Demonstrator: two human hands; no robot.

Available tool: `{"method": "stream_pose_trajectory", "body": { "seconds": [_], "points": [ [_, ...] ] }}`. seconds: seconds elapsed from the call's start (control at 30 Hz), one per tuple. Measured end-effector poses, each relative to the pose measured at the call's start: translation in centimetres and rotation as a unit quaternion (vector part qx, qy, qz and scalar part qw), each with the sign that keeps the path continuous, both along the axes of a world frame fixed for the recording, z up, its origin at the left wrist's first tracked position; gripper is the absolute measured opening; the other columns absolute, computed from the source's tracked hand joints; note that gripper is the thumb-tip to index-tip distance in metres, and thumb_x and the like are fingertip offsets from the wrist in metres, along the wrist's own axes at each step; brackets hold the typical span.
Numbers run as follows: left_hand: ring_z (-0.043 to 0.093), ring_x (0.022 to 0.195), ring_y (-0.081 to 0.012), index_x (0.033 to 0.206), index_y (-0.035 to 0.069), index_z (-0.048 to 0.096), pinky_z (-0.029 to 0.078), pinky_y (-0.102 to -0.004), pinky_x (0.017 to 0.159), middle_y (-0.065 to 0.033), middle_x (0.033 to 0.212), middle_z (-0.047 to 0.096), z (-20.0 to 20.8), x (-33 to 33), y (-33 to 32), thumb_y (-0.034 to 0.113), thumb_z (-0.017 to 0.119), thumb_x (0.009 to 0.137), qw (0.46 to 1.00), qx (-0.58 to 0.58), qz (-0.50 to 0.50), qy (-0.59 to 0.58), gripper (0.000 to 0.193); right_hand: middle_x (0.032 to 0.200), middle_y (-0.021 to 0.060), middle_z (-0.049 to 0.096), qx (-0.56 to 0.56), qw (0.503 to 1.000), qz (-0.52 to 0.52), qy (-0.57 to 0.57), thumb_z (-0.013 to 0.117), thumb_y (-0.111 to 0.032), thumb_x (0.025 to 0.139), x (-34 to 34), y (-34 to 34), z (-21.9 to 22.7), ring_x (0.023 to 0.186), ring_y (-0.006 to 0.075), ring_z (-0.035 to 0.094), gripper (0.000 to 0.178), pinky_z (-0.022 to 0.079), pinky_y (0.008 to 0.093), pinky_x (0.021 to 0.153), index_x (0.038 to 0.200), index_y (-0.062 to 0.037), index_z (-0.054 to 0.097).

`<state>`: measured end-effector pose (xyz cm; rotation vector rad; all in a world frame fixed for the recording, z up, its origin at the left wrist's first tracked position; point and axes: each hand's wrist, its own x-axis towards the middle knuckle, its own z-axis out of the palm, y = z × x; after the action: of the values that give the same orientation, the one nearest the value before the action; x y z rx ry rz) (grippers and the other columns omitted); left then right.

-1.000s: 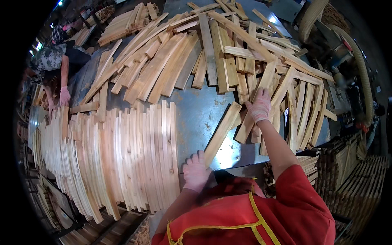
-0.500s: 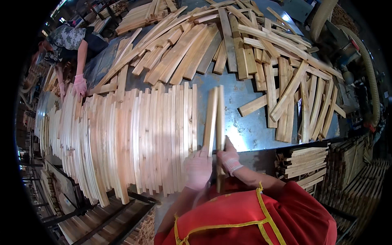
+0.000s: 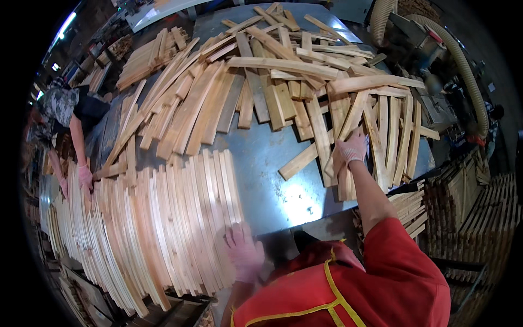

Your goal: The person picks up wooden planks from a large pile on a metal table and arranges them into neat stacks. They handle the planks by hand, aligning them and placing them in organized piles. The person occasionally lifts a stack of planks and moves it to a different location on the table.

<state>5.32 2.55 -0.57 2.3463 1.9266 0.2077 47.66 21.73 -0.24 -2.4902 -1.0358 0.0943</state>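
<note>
A long row of pale wooden slats [image 3: 180, 229], set side by side on edge, runs along the left part of the table. My left hand [image 3: 243, 255], in a light pinkish glove, rests at the right end of this row, its fingers spread and nothing in its grasp. Over at the right, my right hand [image 3: 352, 148], gloved alike, has its fingers around the near part of a wooden slat [image 3: 355, 113] lying slanted on the loose pile. Its fingertips are partly hidden against the wood.
A metal table [image 3: 267, 158] carries the heap of loose boards [image 3: 199, 111]. At the far left another person's gloved hands [image 3: 85, 177] touch the row. A ribbed hose [image 3: 471, 76] hangs at the right, above stacked wood [image 3: 408, 210] beside the table.
The two slats I held upright have joined the row's right end. My right hand has moved right and forward onto the pile; my left hand has opened beside the row. The view has shifted right.
</note>
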Motion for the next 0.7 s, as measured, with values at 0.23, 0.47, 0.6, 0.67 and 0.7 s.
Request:
{"method": "stream_pose_trajectory", "body": {
  "seconds": [0.23, 0.47, 0.6, 0.67, 0.7],
  "points": [
    [0.041, 0.145, -0.0396, 0.149, 0.004, 0.051, 0.033, -0.0561, 0.120, -0.0175, 0.152, 0.047, -0.7, 8.1, 3.8, 0.044, 0.081, 0.078, 0.988, -0.042, -0.091, -0.119, 0.087, 0.124, 0.0300, 0.065, -0.141, 0.912, 0.302, 0.241, 0.075, -0.033, 0.082, -7.6, -11.1, 3.0, 0.122, 0.0475, 0.060, 0.080, 0.049, 0.0528, 0.105, 0.151, -0.0026, 0.046],
    [0.047, 0.139, -0.0392, 0.152, 0.005, 0.045, 0.039, -0.0518, 0.113, -0.0175, 0.148, 0.051, 0.8, 15.4, 10.3, 0.049, 0.083, 0.077, 0.979, -0.132, -0.131, -0.090, 0.095, 0.141, 0.0220, 0.057, 0.018, 0.901, 0.350, -0.257, 0.074, -0.018, 0.082, 6.6, 6.9, 2.0, 0.124, 0.0389, 0.061, 0.065, 0.045, 0.0520, 0.107, 0.144, -0.0113, 0.055],
    [0.061, 0.124, -0.0386, 0.154, 0.004, 0.043, 0.050, -0.0477, 0.099, -0.0181, 0.144, 0.056, -1.1, 19.1, 12.7, 0.046, 0.081, 0.081, 0.977, -0.127, -0.169, -0.018, 0.093, 0.129, 0.0168, 0.066, -0.169, 0.856, 0.367, -0.322, 0.075, -0.020, 0.081, 9.4, 12.8, 4.2, 0.123, 0.0324, 0.064, 0.053, 0.044, 0.0491, 0.106, 0.132, -0.0187, 0.064],
    [0.068, 0.111, -0.0385, 0.158, 0.005, 0.039, 0.054, -0.0484, 0.091, -0.0206, 0.141, 0.059, -2.8, 19.1, 12.5, 0.036, 0.078, 0.085, 0.973, -0.172, -0.147, -0.051, 0.088, 0.122, 0.0147, 0.071, -0.251, 0.846, 0.396, -0.255, 0.077, -0.022, 0.080, 10.9, 13.7, 5.0, 0.123, 0.0302, 0.065, 0.047, 0.045, 0.0460, 0.105, 0.126, -0.0210, 0.068],
    [0.068, 0.109, -0.0397, 0.159, 0.007, 0.037, 0.054, -0.0486, 0.092, -0.0217, 0.143, 0.058, -2.5, 18.3, 12.3, 0.034, 0.076, 0.087, 0.967, -0.195, -0.130, -0.100, 0.087, 0.112, 0.0129, 0.074, -0.285, 0.826, 0.423, -0.240, 0.078, -0.026, 0.081, 9.8, 13.0, 6.6, 0.118, 0.0315, 0.069, 0.046, 0.049, 0.0457, 0.101, 0.126, -0.0191, 0.070]
  ]
}}
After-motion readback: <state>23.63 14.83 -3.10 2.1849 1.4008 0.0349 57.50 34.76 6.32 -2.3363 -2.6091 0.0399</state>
